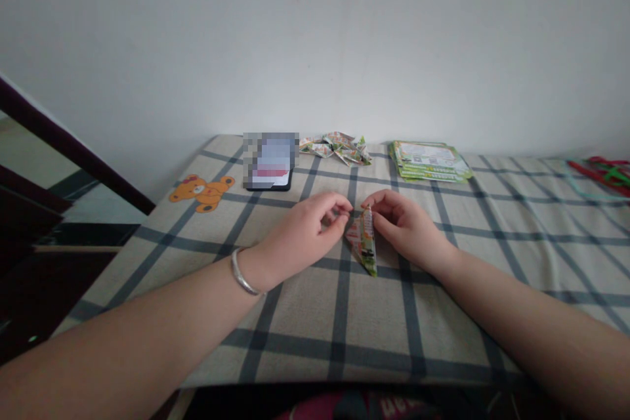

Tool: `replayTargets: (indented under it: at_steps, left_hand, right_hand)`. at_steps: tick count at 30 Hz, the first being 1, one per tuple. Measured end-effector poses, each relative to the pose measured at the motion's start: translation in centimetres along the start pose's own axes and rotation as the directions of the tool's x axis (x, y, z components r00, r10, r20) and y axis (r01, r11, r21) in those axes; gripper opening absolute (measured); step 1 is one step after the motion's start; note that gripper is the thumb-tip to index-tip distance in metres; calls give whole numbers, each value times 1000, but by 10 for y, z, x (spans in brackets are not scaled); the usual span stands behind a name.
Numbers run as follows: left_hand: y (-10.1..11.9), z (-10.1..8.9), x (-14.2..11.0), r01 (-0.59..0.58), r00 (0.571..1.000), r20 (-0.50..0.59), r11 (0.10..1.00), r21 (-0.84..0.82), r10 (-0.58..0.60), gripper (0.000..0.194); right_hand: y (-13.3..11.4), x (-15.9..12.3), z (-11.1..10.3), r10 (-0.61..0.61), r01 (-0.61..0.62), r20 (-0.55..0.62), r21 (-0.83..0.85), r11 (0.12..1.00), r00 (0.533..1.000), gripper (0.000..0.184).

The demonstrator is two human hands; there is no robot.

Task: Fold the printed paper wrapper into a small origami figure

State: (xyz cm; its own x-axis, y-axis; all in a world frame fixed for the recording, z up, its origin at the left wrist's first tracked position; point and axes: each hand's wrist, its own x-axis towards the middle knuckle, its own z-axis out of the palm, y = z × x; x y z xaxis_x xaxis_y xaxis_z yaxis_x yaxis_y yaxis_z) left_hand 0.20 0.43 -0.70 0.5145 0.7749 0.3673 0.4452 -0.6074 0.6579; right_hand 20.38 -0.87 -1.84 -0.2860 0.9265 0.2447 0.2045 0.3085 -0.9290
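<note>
A small folded paper piece [365,243], printed in green, white and orange, stands between my two hands with its narrow point toward me. My right hand [401,223] pinches its upper edge between thumb and fingers. On the other side, my left hand [325,220] has its thumb and fingertips drawn together at the paper's left edge; a silver bangle [241,272] circles that wrist. Whether the left fingertips grip the paper is hard to see. Behind the hands lie several similar folded paper pieces [337,146], joined or heaped together.
A stack of printed leaflets [428,161] lies at the back right, and a phone [270,167] with a blurred screen at the back left. A bear sticker [201,193] is on the checked tablecloth [290,335]. Red and green items [605,174] sit far right, against the wall.
</note>
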Motion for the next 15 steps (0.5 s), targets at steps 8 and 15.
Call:
replayTargets:
  at_steps: [8,15]
  left_hand:
    - [-1,2,2,1,998,57,998,55,-4,18]
    - [-12,5,5,47,999,21,996,-70,-46,9]
  right_hand:
    - [-3,-2,-2,17,-16,11,-74,997,1000,10]
    - [-7,-4,-4,18,-15,79,-37,999,997,10]
